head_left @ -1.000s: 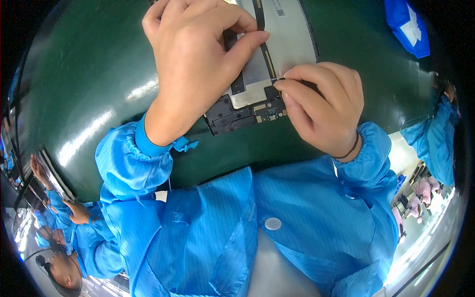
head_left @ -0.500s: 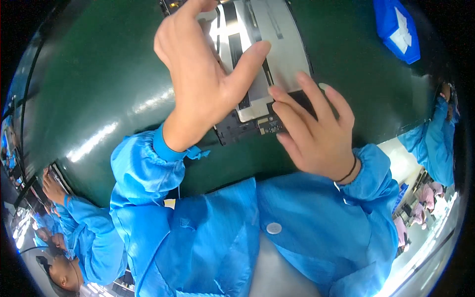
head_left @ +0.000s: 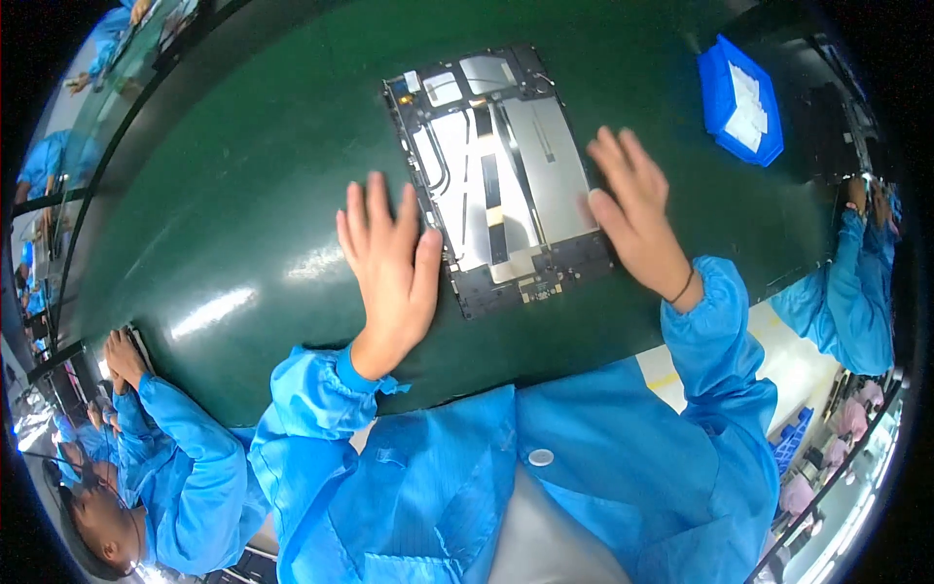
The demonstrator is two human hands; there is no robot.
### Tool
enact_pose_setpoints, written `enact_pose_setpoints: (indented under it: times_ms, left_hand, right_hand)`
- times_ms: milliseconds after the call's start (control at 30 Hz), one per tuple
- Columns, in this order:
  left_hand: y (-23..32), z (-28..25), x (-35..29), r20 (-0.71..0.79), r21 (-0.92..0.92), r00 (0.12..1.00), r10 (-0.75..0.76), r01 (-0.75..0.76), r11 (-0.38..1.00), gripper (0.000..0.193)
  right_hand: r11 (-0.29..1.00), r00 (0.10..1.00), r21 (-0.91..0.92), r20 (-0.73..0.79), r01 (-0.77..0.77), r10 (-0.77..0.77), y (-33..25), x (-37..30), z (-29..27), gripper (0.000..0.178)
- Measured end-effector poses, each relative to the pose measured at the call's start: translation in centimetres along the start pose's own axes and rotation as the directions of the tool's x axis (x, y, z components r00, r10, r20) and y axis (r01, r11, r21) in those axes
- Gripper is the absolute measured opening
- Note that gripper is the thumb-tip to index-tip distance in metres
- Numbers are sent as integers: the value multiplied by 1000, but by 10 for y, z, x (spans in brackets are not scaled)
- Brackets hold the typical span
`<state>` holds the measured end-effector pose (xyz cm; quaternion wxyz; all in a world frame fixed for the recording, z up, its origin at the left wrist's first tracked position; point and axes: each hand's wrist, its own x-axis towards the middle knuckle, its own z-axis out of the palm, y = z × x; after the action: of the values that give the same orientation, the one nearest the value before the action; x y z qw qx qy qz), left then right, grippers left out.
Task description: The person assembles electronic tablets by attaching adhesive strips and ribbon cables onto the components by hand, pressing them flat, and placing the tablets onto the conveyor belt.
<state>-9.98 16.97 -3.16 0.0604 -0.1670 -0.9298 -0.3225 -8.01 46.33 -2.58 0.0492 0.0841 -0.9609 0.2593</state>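
Observation:
On the green tabletop lies an opened flat electronic device, looking like a tablet's inside (head_left: 559, 185), with silvery plates, black strips and a dark circuit strip along its near edge. Beside its left edge is my left hand (head_left: 387, 261), fingers spread and nothing held. My right hand (head_left: 637, 209) is at the device's right edge, slightly blurred, its fingers stretched out and its thumb by the rim. Neither hand grips anything. Whether the fingertips touch the edges I cannot tell.
A blue bin (head_left: 718, 92) with white pieces in it stands at the far right of the green table (head_left: 253, 165). At the lower left a co-worker in a blue smock (head_left: 195, 487) handles a small dark-edged thing. Another blue sleeve (head_left: 842, 302) shows at the right.
Both hands have moved off the device's face to its two sides, the left one down and left, the right one up. The device now shows whole, lower in the picture.

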Motion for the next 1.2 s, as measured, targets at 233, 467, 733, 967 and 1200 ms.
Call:
enact_pose_setpoints:
  times_ms: [233,467,733,967,1200]
  left_hand:
    - [-6,0,3,68,-56,998,-14,17,998,49]
    - [-15,18,20,-204,-441,974,-97,-3,897,53]
    - [-12,14,20,-159,-472,984,-84,-1,882,48]
    - [-7,18,26,-146,-501,984,-102,15,865,47]
    - [-9,16,26,-110,-493,988,-107,39,869,44]
  right_hand:
    - [708,988,696,16,-121,154,-37,7,16,64]
    - [134,936,980,93,-146,339,-41,127,33,63]
    - [238,929,970,-51,-41,366,17,287,63,64]
    - [757,895,653,-342,8,286,62,323,73,53]
    - [912,836,342,-549,226,-2,28,242,72,36]
